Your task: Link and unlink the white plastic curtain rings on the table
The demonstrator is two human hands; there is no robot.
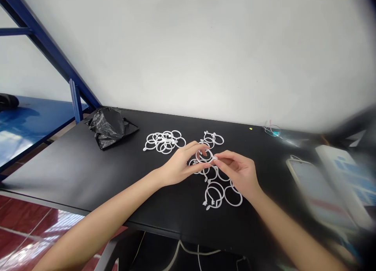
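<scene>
A white plastic ring with a small clasp (211,159) is held up between my two hands over the black table. My left hand (178,164) has its thumb and fingers curved around the ring's left side. The thumb and forefinger of my right hand (241,172) pinch the clasp on the ring's right. Several similar rings (233,205) lie loose beneath and around my hands, partly hidden by them. Another cluster of white rings (167,137) lies overlapping to the left of my left hand.
A crumpled black plastic bag (108,126) sits at the back left of the black table (96,177). On the right lie a blurred pale phone-like object (317,188) and a white box (346,177). A blue metal frame (53,47) stands at the left, and a white wall rises behind.
</scene>
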